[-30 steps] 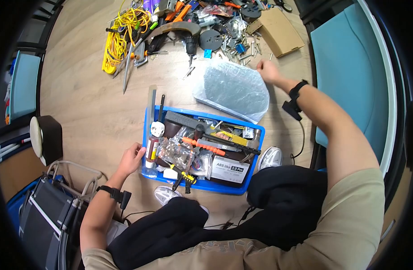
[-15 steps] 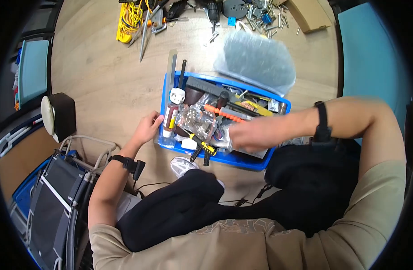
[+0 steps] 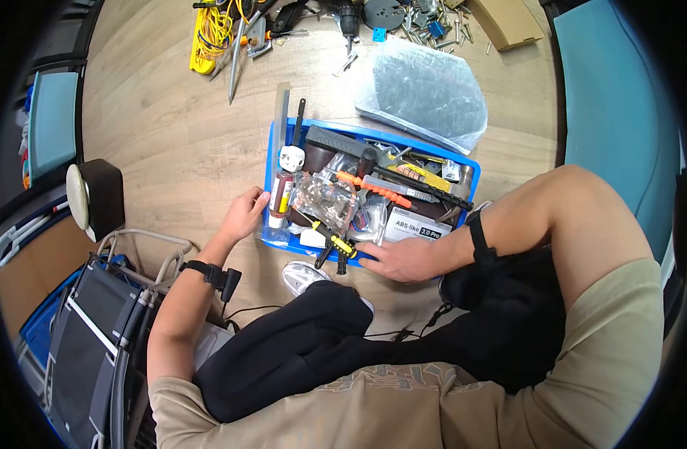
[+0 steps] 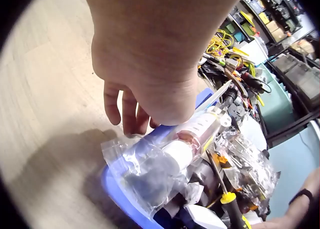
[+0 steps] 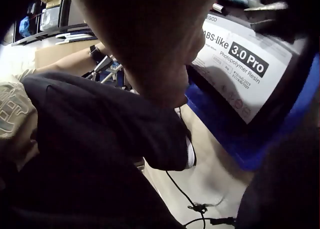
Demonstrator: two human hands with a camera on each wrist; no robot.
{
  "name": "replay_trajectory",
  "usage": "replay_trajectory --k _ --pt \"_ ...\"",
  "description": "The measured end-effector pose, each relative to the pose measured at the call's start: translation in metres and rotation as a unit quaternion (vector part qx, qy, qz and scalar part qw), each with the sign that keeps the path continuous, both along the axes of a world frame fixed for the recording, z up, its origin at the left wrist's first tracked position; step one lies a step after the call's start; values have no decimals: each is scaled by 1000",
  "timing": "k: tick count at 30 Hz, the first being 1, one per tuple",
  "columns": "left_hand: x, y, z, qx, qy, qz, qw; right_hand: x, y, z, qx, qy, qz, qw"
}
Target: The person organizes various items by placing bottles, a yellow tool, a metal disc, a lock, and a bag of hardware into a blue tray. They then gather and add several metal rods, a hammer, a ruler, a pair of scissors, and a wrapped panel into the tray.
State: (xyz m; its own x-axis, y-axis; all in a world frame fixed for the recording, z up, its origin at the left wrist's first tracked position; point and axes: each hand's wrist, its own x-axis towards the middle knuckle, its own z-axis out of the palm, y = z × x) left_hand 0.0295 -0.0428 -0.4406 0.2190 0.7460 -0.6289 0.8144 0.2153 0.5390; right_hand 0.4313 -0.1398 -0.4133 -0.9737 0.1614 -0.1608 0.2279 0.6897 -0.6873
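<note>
A blue plastic bin (image 3: 474,161) full of tools and packets stands on the floor in front of me. My left hand (image 3: 246,212) holds its left rim, fingers outside and thumb over the edge, beside a bottle (image 3: 281,196) with a brown-red label. At the near rim, my right hand (image 3: 409,260) grips the edge close to a yellow-and-black screwdriver (image 3: 343,247). Just beyond the right hand lies a white-labelled box marked ABS-like 3.0 Pro (image 5: 240,64). Several plastic bags (image 3: 324,198) and an orange segmented hose (image 3: 373,188) fill the middle.
Behind the bin lies a plastic-wrapped grey slab (image 3: 425,93). Farther off are bolts (image 3: 433,30), a drill (image 3: 348,19), yellow cord (image 3: 212,37) and a cardboard box (image 3: 508,22). A folded chair (image 3: 89,314) stands at left; my shoe (image 3: 302,277) is near the bin.
My right hand has left the wrapped slab behind the bin, swung back over the contents and come to the near rim. The left hand stays at the left rim. The head view has shifted.
</note>
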Motion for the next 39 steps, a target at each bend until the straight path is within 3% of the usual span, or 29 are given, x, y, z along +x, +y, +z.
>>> replay_trajectory --k 5,7,8,9,10,11,13,14,16,17,22,25,31,37,39 --pt "2 1 5 39 -3 -10 999 10 20 -1 45 79 -5 996" --pt "0 -2 3 34 1 -6 999 13 68 30 -43 23 87 995" --pt "-1 -3 3 42 -6 -4 999 17 86 23 -21 104 32 994" --pt "0 -5 6 22 -3 0 1000 20 116 34 42 36 -25 998" --pt "0 -5 8 3 0 4 1000 17 146 39 25 -14 -184 982" --pt "0 -7 7 10 -4 7 1000 30 184 31 46 83 -287 953" --pt "-1 -11 6 1 14 3 1000 50 254 6 100 87 -508 851" --pt "-2 -13 2 4 7 3 1000 75 299 -29 219 100 -511 825" --pt "0 -11 5 8 0 1 1000 103 345 -44 149 -119 -640 744" --pt "1 -11 7 3 -4 -4 1000 114 360 -47 110 -209 -651 721" --pt "0 -9 8 -16 12 6 1000 116 375 -72 7 -303 -653 694" --pt "-2 -12 2 -28 13 5 1000 98 384 -76 5 -268 -718 643" --pt "-6 -11 -2 -23 2 -9 1000 79 393 -70 11 -276 -762 586" --pt "-9 -12 -4 -33 -13 -2 999 94 410 -95 8 -218 -786 578" --pt "-12 -11 -7 -29 -21 -5 999 100 416 -92 -53 -168 -783 597"
